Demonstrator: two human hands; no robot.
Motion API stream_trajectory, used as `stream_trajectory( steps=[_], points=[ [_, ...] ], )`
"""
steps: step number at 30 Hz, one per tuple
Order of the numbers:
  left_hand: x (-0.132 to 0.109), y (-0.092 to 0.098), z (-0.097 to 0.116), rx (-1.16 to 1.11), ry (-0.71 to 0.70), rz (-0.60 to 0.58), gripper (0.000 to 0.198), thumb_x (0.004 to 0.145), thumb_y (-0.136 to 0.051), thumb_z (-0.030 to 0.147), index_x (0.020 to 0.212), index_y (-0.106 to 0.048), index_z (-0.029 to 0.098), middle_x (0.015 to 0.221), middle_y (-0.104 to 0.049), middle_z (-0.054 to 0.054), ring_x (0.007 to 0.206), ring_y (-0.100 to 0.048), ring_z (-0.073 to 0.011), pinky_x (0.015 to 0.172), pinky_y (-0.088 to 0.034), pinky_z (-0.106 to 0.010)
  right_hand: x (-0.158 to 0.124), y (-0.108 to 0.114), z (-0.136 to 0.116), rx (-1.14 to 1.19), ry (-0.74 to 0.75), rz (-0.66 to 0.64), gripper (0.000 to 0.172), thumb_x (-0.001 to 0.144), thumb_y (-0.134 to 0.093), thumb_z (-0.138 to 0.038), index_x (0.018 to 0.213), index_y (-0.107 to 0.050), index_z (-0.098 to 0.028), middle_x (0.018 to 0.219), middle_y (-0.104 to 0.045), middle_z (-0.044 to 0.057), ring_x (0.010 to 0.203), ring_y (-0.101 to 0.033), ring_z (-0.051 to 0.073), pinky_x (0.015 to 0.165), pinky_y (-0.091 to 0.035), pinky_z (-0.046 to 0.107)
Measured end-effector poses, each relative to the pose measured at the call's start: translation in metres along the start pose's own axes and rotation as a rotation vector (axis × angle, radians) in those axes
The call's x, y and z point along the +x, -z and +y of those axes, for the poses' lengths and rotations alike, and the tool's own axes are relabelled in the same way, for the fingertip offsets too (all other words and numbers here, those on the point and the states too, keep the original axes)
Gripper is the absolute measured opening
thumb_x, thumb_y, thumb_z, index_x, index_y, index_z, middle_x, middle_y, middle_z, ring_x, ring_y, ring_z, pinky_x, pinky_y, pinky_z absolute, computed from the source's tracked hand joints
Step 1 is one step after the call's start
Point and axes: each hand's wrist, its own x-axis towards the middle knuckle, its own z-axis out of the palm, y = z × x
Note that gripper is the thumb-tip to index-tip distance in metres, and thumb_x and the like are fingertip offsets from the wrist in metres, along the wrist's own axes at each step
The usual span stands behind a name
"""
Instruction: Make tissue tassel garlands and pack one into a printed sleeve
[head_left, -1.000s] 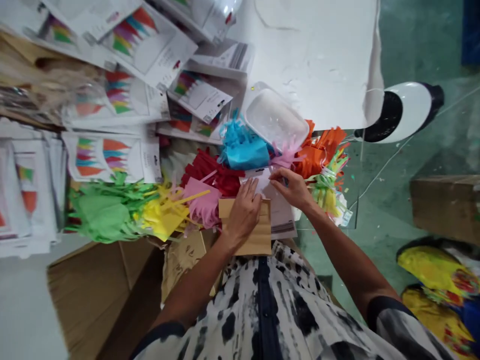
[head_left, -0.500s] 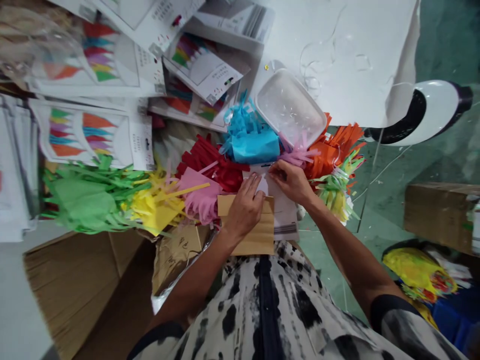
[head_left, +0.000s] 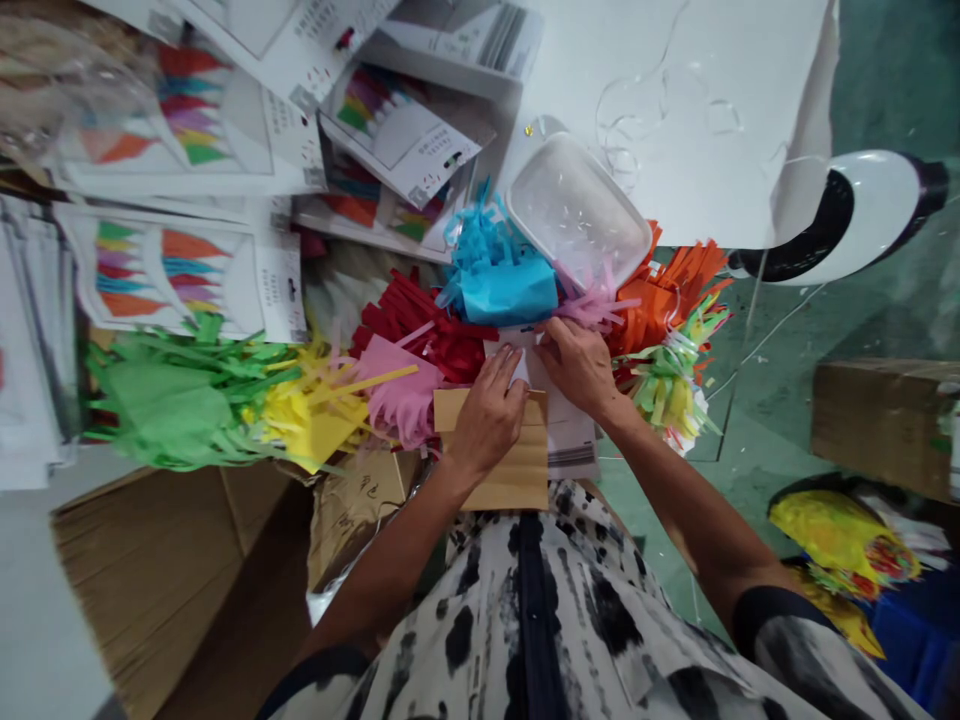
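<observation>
My left hand (head_left: 491, 410) lies flat with its fingers stretched out, across a piece of brown cardboard (head_left: 499, 480) and the lower part of a white header card (head_left: 571, 440). My right hand (head_left: 579, 365) has its thumb and fingertips pinched together over the upper part of that card, near its hang slot; what sits between them is too small to make out. Just beyond the fingers are a blue tissue tassel bundle (head_left: 510, 292) and a dark red one (head_left: 420, 330). A pink bundle (head_left: 397, 385) lies left of my left hand, and an orange one (head_left: 656, 300) beyond my right.
Green (head_left: 165, 400) and yellow (head_left: 307, 405) tassels lie to the left. Packaged tassel buntings (head_left: 187, 265) are stacked behind them. A white plastic tub (head_left: 577, 205) stands beyond the blue bundle. An open carton (head_left: 165, 560) is at lower left, another box (head_left: 885, 425) at right.
My right hand has shifted slightly, its fingers curling in over the card. My left hand stays pressed in place. The whole view has drifted a little.
</observation>
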Motion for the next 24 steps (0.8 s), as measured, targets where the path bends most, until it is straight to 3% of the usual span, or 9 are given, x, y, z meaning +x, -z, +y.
stream_trajectory(
  steps=[3, 6, 10, 13, 16, 18, 21, 24],
  points=[
    [0.0, 0.001, -0.001, 0.007, -0.001, -0.005, 0.024, 0.104, -0.048, 0.015, 0.122, -0.064, 0.012, 0.158, -0.051, -0.022, 0.159, -0.031, -0.032, 0.128, -0.039, -0.06, 0.001, 0.001, -0.004, -0.111, -0.032, 0.05, 0.025, 0.099, -0.058, -0.027, 0.122, -0.067, -0.02, 0.103, -0.071, 0.009, 0.092, -0.062, 0.026, 0.075, -0.04, 0.035],
    [0.0, 0.002, -0.001, 0.011, -0.003, -0.008, 0.024, 0.104, -0.047, 0.016, 0.121, -0.064, 0.012, 0.158, -0.051, -0.022, 0.159, -0.031, -0.0321, 0.128, -0.039, -0.061, -0.002, 0.002, -0.005, -0.195, -0.081, 0.143, 0.022, 0.1, -0.057, -0.029, 0.114, -0.071, -0.02, 0.108, -0.07, 0.011, 0.093, -0.06, 0.026, 0.076, -0.041, 0.036],
    [0.0, 0.001, -0.001, 0.006, -0.007, -0.009, 0.024, 0.104, -0.047, 0.016, 0.12, -0.064, 0.012, 0.158, -0.05, -0.023, 0.16, -0.031, -0.0322, 0.128, -0.038, -0.06, -0.014, 0.0, -0.005, -0.154, 0.037, 0.092, 0.028, 0.104, -0.049, -0.022, 0.109, -0.076, -0.025, 0.109, -0.074, 0.01, 0.096, -0.061, 0.025, 0.083, -0.041, 0.039],
    [0.001, 0.001, 0.0, 0.017, -0.011, -0.01, 0.025, 0.103, -0.046, 0.015, 0.12, -0.064, 0.012, 0.157, -0.051, -0.023, 0.159, -0.033, -0.033, 0.127, -0.04, -0.061, -0.026, 0.0, -0.007, -0.111, 0.054, 0.032, 0.034, 0.101, -0.049, -0.015, 0.12, -0.075, -0.025, 0.119, -0.074, 0.013, 0.099, -0.062, 0.027, 0.088, -0.041, 0.043],
    [0.004, 0.01, 0.003, 0.046, -0.038, -0.026, 0.028, 0.101, -0.044, 0.011, 0.121, -0.064, 0.011, 0.153, -0.054, -0.023, 0.155, -0.038, -0.0336, 0.123, -0.043, -0.06, -0.04, 0.004, -0.014, -0.139, -0.011, 0.103, 0.043, 0.1, -0.045, -0.012, 0.134, -0.069, -0.022, 0.126, -0.072, 0.016, 0.107, -0.062, 0.03, 0.092, -0.045, 0.046],
    [0.008, 0.028, 0.003, 0.072, -0.053, -0.056, 0.026, 0.101, -0.044, 0.01, 0.117, -0.064, 0.012, 0.143, -0.062, -0.022, 0.146, -0.05, -0.0328, 0.117, -0.049, -0.054, -0.056, 0.008, -0.022, -0.139, -0.057, 0.163, 0.045, 0.101, -0.043, -0.015, 0.141, -0.063, -0.02, 0.127, -0.07, 0.017, 0.111, -0.063, 0.031, 0.095, -0.049, 0.047],
    [0.018, 0.074, -0.002, 0.149, -0.006, -0.152, 0.022, 0.102, -0.043, 0.014, 0.104, -0.065, 0.016, 0.11, -0.072, -0.015, 0.111, -0.067, -0.0295, 0.095, -0.056, -0.045, -0.084, 0.004, -0.034, -0.113, -0.166, 0.168, 0.051, 0.102, -0.047, -0.027, 0.152, -0.052, -0.017, 0.135, -0.064, 0.02, 0.117, -0.061, 0.034, 0.1, -0.051, 0.052],
    [0.034, 0.129, -0.017, 0.308, 0.091, -0.231, 0.02, 0.101, -0.046, 0.017, 0.097, -0.065, 0.019, 0.09, -0.07, -0.01, 0.089, -0.067, -0.028, 0.084, -0.052, -0.042, -0.105, -0.012, -0.042, -0.093, -0.3, 0.126, 0.064, 0.099, -0.051, -0.034, 0.158, -0.039, -0.012, 0.147, -0.054, 0.026, 0.127, -0.057, 0.039, 0.102, -0.052, 0.057]
  ],
)
